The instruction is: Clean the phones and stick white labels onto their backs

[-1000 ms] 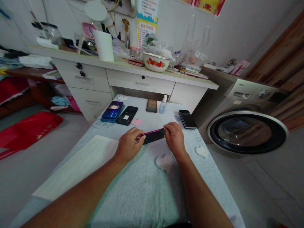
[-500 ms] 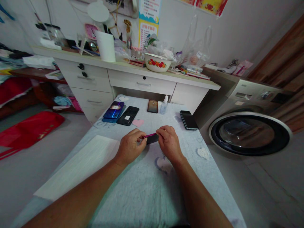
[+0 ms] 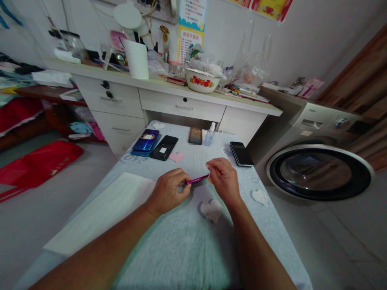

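Note:
Over the middle of the cloth-covered table, a slim phone with a magenta edge is held nearly edge-on to me, so its faces hardly show. My left hand pinches its left end between thumb and fingers. At the other end, the curled fingers of my right hand close on the phone's tip. Beyond my hands lie a black phone back with a white label and a stack of blue phones. A brown-screened phone rests beside a clear spray bottle. More dark phones lie stacked at the right.
A pale board covers the table's left side. Behind the table runs a white cabinet bearing a flowered bowl and a paper roll. To the right stands a washing machine; a red bag lies on the floor at left.
The phone has tipped so its dark face no longer shows, only the magenta edge. My right hand has shifted right, away from my left, which has moved slightly right and down.

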Available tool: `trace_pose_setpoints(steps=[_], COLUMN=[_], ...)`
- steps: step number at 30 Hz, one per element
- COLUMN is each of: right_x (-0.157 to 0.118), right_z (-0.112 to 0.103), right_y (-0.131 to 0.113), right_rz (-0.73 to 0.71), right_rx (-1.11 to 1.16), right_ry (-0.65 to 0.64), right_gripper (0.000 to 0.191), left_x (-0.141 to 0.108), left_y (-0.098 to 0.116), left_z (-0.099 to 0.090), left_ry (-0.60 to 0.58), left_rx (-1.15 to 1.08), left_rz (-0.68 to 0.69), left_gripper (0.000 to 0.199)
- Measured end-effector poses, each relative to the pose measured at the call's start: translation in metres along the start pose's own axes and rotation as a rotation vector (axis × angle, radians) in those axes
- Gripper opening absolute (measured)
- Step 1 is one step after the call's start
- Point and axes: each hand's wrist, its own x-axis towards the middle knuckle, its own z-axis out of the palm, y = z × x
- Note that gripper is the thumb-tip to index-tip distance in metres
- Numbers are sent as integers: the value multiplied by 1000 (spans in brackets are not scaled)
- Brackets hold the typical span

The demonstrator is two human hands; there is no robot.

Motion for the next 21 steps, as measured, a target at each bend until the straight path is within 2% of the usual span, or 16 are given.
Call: trace_pose_setpoints(steps=[4,8,14,17,21], right_x=[3,2,5,8,10], right_z=[-6,-5,-10,-19,-33], right_y=[14,24,23,16,11], right_rz=[75,142,246,235,214], right_rx=[-14,-3,13,-39,-106], right_ry=[57,58,63,11,-126], right_gripper=[16,15,16,14,13], left_x=[-2,-3,-5,-5,-4], left_y=[3,4,2,1,-1], left_z=[0,0,2,4,5], left_ry=[-64,-124,-219,-263,-313], left_rx=[-1,14,10,32,60], left_rz=[78,128,126,124,110], left_gripper=[10,9,7,7,8])
